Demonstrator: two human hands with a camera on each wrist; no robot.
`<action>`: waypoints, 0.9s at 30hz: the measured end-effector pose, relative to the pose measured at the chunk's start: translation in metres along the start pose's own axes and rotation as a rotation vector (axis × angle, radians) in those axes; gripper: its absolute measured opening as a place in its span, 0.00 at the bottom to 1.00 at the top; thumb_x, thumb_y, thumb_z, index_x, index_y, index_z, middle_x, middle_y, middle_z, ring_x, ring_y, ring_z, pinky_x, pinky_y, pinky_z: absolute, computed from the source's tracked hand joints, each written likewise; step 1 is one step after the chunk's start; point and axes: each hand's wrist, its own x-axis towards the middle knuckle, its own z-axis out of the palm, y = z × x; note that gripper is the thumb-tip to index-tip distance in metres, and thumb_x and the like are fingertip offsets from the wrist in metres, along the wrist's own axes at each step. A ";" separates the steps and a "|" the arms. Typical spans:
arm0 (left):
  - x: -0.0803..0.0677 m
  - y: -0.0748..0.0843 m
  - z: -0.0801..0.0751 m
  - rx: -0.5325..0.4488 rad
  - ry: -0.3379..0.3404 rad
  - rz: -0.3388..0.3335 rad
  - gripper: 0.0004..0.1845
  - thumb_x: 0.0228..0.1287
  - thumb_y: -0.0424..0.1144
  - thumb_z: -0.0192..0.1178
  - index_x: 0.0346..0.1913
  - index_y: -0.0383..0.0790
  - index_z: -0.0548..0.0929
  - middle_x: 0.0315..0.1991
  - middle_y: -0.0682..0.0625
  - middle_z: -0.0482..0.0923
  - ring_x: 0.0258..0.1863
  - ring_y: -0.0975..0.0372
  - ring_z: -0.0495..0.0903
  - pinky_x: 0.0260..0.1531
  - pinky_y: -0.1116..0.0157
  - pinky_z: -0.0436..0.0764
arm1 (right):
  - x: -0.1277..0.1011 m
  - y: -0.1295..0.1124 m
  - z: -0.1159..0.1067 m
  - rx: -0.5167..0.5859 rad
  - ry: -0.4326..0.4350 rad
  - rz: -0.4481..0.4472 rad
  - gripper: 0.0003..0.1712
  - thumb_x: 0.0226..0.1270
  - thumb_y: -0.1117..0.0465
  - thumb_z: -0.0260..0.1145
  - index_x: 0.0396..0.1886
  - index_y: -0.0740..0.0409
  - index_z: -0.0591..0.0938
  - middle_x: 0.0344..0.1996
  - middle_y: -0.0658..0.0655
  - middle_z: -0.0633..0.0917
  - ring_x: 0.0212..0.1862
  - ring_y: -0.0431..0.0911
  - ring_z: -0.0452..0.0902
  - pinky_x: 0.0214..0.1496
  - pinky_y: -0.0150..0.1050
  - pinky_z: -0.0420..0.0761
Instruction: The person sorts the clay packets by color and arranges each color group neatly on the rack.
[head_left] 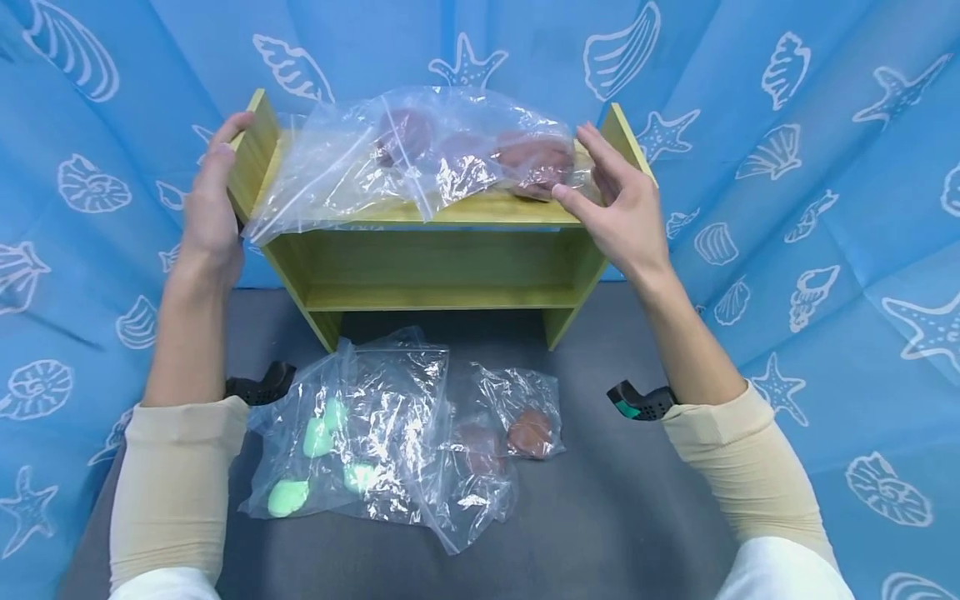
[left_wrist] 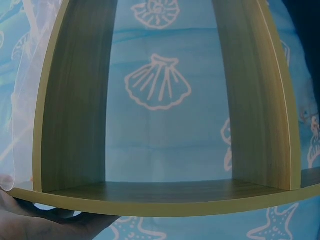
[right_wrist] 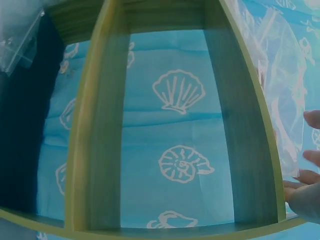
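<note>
A small yellow-green wooden shelf [head_left: 442,298] stands on the table with open compartments. Across its top lies a clear zip bag [head_left: 337,171] with reddish-brown round pieces [head_left: 534,158] inside. My left hand [head_left: 213,196] holds the shelf's left side panel from outside, its fingertips at the panel's upper edge; part of this hand shows below that panel in the left wrist view. At the bag's right end, my right hand [head_left: 626,200] has thumb and fingers spread apart, the thumb touching the plastic. In the right wrist view its fingers [right_wrist: 312,157] lie beside the bag.
In front of the shelf, clear bags lie on the grey table [head_left: 600,517]. One bag [head_left: 300,450] holds several pale green pieces, and a small bag [head_left: 517,387] holds a brown round piece. A blue curtain [head_left: 825,250] with white shell prints hangs behind and at both sides.
</note>
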 end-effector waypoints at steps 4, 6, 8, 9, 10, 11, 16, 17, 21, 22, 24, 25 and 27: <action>0.000 0.000 0.000 0.011 0.013 -0.013 0.24 0.78 0.47 0.33 0.71 0.60 0.69 0.56 0.51 0.62 0.45 0.61 0.64 0.45 0.67 0.65 | -0.016 -0.009 0.002 0.044 0.001 -0.045 0.34 0.62 0.70 0.69 0.69 0.65 0.72 0.72 0.56 0.69 0.73 0.41 0.61 0.72 0.34 0.60; 0.000 0.000 0.001 0.019 0.015 -0.013 0.24 0.78 0.47 0.33 0.71 0.60 0.69 0.57 0.51 0.61 0.47 0.61 0.64 0.47 0.66 0.64 | -0.025 -0.015 0.003 0.078 0.004 -0.059 0.33 0.62 0.72 0.67 0.68 0.69 0.72 0.72 0.60 0.68 0.73 0.43 0.61 0.73 0.36 0.60; 0.000 0.000 0.001 0.020 0.013 -0.009 0.24 0.78 0.47 0.33 0.71 0.60 0.69 0.57 0.51 0.61 0.47 0.61 0.64 0.48 0.66 0.63 | -0.031 -0.013 0.003 0.111 0.013 -0.067 0.32 0.62 0.74 0.67 0.67 0.70 0.72 0.72 0.61 0.68 0.74 0.44 0.60 0.73 0.37 0.59; 0.000 0.000 0.001 0.017 0.012 -0.006 0.24 0.78 0.46 0.33 0.71 0.60 0.69 0.57 0.51 0.61 0.46 0.61 0.64 0.47 0.66 0.64 | -0.034 -0.012 0.003 0.133 0.017 -0.067 0.31 0.62 0.74 0.66 0.67 0.70 0.72 0.72 0.61 0.68 0.74 0.44 0.60 0.74 0.38 0.59; 0.000 0.000 0.001 0.013 0.011 -0.004 0.24 0.78 0.46 0.33 0.71 0.59 0.69 0.56 0.50 0.61 0.46 0.61 0.64 0.47 0.67 0.64 | -0.036 -0.010 0.003 0.160 0.022 -0.071 0.31 0.62 0.75 0.66 0.66 0.70 0.73 0.71 0.62 0.68 0.74 0.45 0.60 0.74 0.40 0.59; 0.000 0.000 0.001 0.009 0.009 -0.002 0.24 0.78 0.46 0.33 0.71 0.59 0.69 0.56 0.50 0.62 0.45 0.61 0.64 0.46 0.67 0.65 | -0.038 -0.006 0.002 0.183 0.026 -0.078 0.30 0.62 0.75 0.66 0.66 0.70 0.73 0.71 0.62 0.68 0.74 0.45 0.61 0.74 0.41 0.59; 0.000 0.000 0.001 -0.010 0.002 0.001 0.24 0.78 0.46 0.34 0.71 0.59 0.69 0.55 0.50 0.62 0.43 0.61 0.65 0.42 0.69 0.67 | -0.046 0.016 -0.001 0.287 0.056 -0.170 0.27 0.59 0.80 0.65 0.61 0.71 0.78 0.68 0.64 0.72 0.72 0.50 0.65 0.73 0.45 0.62; 0.000 0.000 0.001 -0.013 0.002 0.001 0.24 0.78 0.46 0.34 0.70 0.59 0.69 0.55 0.50 0.62 0.43 0.61 0.65 0.42 0.69 0.67 | -0.048 0.020 -0.001 0.296 0.062 -0.198 0.26 0.59 0.81 0.65 0.60 0.72 0.78 0.67 0.66 0.73 0.71 0.52 0.66 0.72 0.46 0.63; 0.000 0.000 0.001 -0.017 0.000 0.000 0.24 0.78 0.46 0.34 0.70 0.59 0.69 0.55 0.50 0.62 0.44 0.61 0.65 0.42 0.69 0.67 | -0.059 0.031 -0.004 0.308 0.085 -0.267 0.25 0.57 0.83 0.64 0.57 0.75 0.79 0.64 0.70 0.75 0.69 0.55 0.68 0.69 0.47 0.68; 0.000 0.000 0.001 -0.019 0.001 -0.002 0.24 0.78 0.46 0.34 0.70 0.59 0.70 0.55 0.50 0.62 0.44 0.61 0.65 0.42 0.69 0.67 | -0.062 0.033 -0.004 0.316 0.088 -0.264 0.25 0.57 0.83 0.64 0.57 0.75 0.79 0.64 0.69 0.75 0.69 0.55 0.68 0.68 0.47 0.69; 0.000 -0.001 0.001 -0.019 0.004 -0.005 0.24 0.78 0.46 0.34 0.70 0.59 0.70 0.55 0.50 0.62 0.44 0.61 0.65 0.42 0.69 0.67 | -0.067 0.035 -0.004 0.327 0.089 -0.257 0.25 0.57 0.83 0.64 0.56 0.75 0.80 0.63 0.69 0.76 0.68 0.56 0.69 0.67 0.47 0.70; 0.000 -0.001 0.001 -0.018 0.007 -0.005 0.24 0.78 0.46 0.34 0.70 0.59 0.70 0.55 0.50 0.62 0.44 0.61 0.65 0.42 0.69 0.67 | -0.070 0.037 -0.005 0.330 0.086 -0.253 0.25 0.57 0.84 0.64 0.56 0.75 0.80 0.63 0.69 0.76 0.68 0.57 0.69 0.66 0.48 0.71; 0.000 -0.001 0.001 -0.015 0.010 -0.008 0.24 0.78 0.46 0.34 0.70 0.59 0.70 0.55 0.50 0.62 0.44 0.61 0.65 0.43 0.68 0.67 | -0.076 0.039 -0.005 0.332 0.070 -0.258 0.24 0.57 0.84 0.63 0.56 0.76 0.79 0.63 0.70 0.76 0.67 0.59 0.69 0.64 0.49 0.73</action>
